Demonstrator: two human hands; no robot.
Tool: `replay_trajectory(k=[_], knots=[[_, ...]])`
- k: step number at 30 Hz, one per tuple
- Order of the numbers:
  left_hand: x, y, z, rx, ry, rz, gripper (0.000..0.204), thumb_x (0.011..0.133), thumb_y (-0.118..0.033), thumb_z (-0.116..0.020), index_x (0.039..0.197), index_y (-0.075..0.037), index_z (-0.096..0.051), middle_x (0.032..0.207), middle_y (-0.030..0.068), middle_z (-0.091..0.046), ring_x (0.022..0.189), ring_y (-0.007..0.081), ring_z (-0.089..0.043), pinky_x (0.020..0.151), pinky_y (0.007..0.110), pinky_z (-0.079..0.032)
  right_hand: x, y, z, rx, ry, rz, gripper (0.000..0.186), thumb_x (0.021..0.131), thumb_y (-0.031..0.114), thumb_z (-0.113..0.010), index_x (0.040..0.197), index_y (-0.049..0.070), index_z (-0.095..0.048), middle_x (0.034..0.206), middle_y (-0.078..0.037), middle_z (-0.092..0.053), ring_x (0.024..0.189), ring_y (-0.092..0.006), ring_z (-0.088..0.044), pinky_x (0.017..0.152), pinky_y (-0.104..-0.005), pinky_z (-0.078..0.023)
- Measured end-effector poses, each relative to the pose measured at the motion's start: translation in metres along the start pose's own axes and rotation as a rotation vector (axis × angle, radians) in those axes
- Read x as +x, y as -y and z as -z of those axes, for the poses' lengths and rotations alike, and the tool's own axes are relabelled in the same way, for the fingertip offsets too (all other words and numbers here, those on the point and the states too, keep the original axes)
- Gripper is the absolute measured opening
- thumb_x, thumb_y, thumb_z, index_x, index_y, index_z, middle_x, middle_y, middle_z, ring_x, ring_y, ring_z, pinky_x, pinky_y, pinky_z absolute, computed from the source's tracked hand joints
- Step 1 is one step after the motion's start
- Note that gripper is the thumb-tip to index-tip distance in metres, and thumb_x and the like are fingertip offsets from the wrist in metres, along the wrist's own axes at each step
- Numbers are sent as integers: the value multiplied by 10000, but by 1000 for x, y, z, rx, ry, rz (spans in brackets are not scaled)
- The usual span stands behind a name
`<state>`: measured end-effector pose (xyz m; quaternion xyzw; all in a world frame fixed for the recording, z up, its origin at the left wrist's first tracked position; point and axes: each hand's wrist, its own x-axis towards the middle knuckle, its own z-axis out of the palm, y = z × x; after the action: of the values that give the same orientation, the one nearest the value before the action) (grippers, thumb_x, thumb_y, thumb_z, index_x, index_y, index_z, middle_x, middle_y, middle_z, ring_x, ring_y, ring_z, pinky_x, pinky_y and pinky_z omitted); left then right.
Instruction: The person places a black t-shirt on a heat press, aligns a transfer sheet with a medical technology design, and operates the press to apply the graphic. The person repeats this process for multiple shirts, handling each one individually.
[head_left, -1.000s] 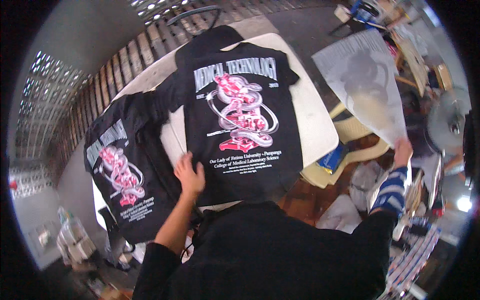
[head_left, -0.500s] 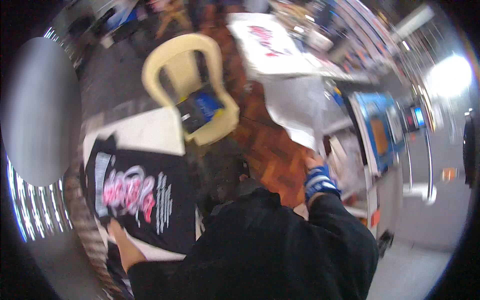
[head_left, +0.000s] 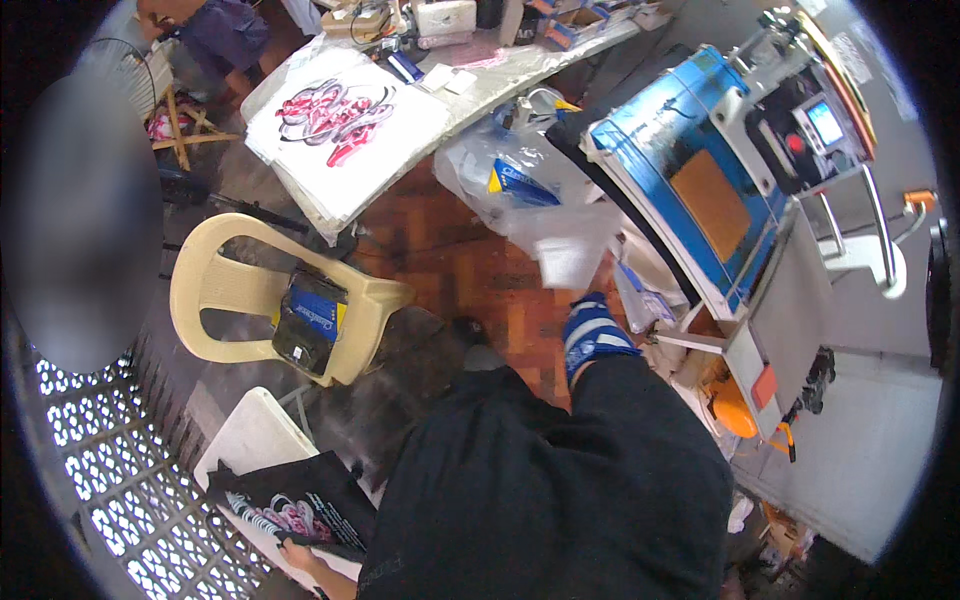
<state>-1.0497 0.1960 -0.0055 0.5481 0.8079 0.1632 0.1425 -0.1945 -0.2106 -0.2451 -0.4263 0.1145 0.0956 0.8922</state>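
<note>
At the lower left, a black shirt (head_left: 295, 500) with a pink, white and grey print lies across a small white table (head_left: 262, 430). My left hand (head_left: 302, 560) is at its near edge, fingers closed on the cloth as far as they show. My right arm reaches forward in a black sleeve. A blue and white striped band wraps my right hand (head_left: 592, 342), and its fingers are hidden. Just ahead of it hangs clear plastic wrapping (head_left: 570, 245), under the worktable.
A cream plastic chair (head_left: 225, 270) holds a dark and blue package (head_left: 312, 318). Printed white sheets (head_left: 335, 125) cover the long worktable's (head_left: 540, 70) end. On the right stands a blue press-like machine (head_left: 670, 115) with a small screen. A perforated wall (head_left: 150, 500) borders the left.
My view has turned right, so the chair, shirt and worktable appear farther left. My left hand stays at the shirt's edge. My right hand's fingers, partly visible before, are now hidden.
</note>
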Motion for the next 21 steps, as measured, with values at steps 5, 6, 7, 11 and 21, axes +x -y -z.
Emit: replay_trajectory(k=[5, 6, 7, 11, 21], knots=[[-24, -55, -16, -8, 30, -60, 332, 938, -183, -602, 1111, 98, -641, 1051, 206, -666, 936, 331, -600, 865, 454, -490, 44, 22, -27, -309, -51, -546, 273, 1027, 180, -622, 1269, 68, -678, 1193, -90, -737, 1091, -268, -725, 939, -425, -604], [-25, -67, -18, 146, 35, -93, 340, 938, -182, -600, 1124, 100, -640, 1063, 222, -672, 943, 350, -607, 877, 456, -491, 50, 24, -39, -280, -127, -591, 268, 1018, 163, -625, 1262, 65, -678, 1195, -82, -734, 1082, -267, -724, 943, -420, -601], [-26, -79, -19, 92, 53, -142, 346, 939, -182, -598, 1133, 101, -639, 1073, 229, -675, 955, 360, -612, 890, 459, -491, 55, 21, -53, -186, 13, -362, 250, 997, 134, -618, 1229, 67, -684, 1196, -83, -727, 1055, -270, -720, 940, -397, -595], [-27, -122, -17, 26, 103, -194, 352, 946, -173, -585, 1165, 98, -641, 1107, 241, -686, 1000, 378, -631, 936, 464, -487, 85, 18, -90, -100, 19, 143, 295, 997, 175, -567, 1237, 67, -701, 1223, -131, -720, 1127, -303, -695, 1004, -413, -563], [-75, -190, 7, 82, 22, -423, 202, 916, -65, -617, 1060, 75, -636, 982, 163, -649, 901, 292, -587, 883, 412, -486, 175, -46, -109, -1619, 2, 536, 436, 904, 244, -603, 1272, 35, -710, 1319, -201, -703, 1262, -415, -638, 1098, -511, -478]])
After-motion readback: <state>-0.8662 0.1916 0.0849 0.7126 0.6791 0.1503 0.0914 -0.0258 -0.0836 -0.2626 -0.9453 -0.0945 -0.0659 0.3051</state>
